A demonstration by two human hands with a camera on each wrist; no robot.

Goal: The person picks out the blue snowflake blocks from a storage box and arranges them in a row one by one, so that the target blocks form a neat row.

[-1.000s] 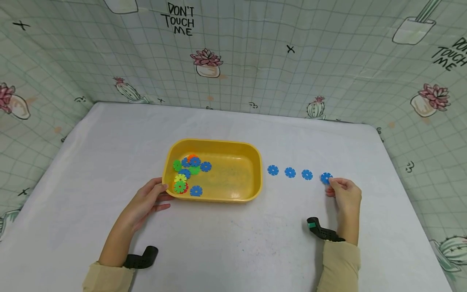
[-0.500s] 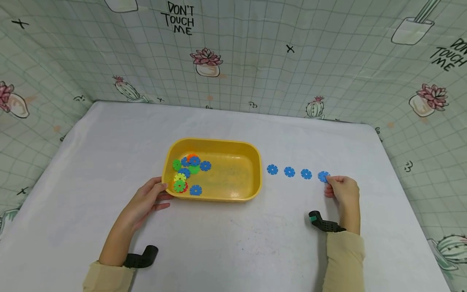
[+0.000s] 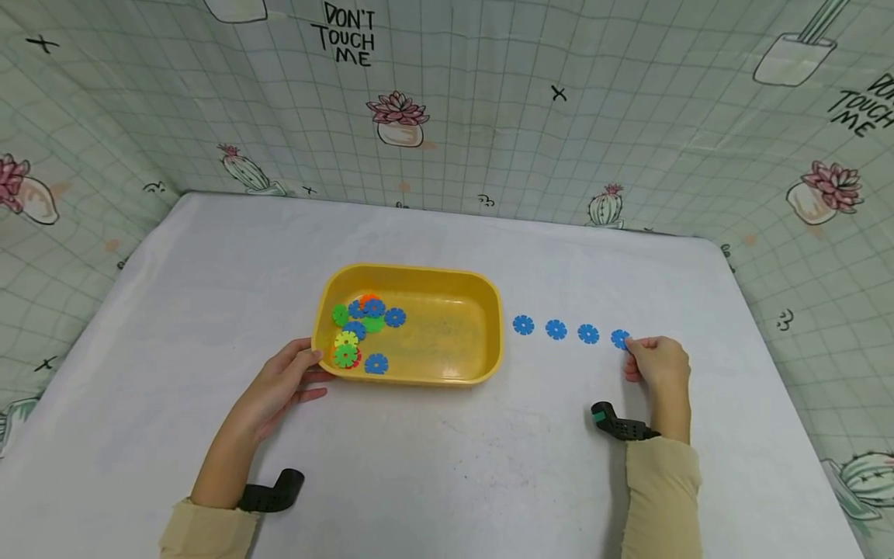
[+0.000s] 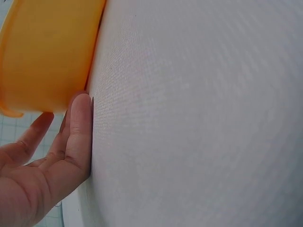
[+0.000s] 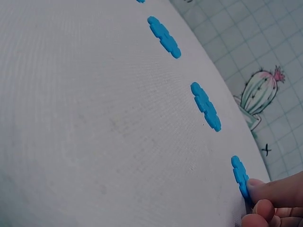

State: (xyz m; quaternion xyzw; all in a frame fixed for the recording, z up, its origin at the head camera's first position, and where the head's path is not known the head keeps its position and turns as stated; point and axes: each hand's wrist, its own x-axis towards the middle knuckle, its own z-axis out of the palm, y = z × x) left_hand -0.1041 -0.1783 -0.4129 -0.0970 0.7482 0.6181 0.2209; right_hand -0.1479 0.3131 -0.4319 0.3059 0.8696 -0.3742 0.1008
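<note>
The blue disc (image 3: 618,339) at the right end of a row, right of the yellow tray (image 3: 447,330), looks light, thin and stiff, probably plastic and hard to break; its notched edge should grip well. The right hand (image 3: 661,366) pinches its right rim, remaining fingers curled in. The left hand (image 3: 274,390), fingers fairly straight, touches the tray's near left corner.

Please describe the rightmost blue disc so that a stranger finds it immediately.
On the white table, right of the yellow tray, runs a row of four blue discs. The rightmost disc ends it, the only one touched by the right hand.
</note>
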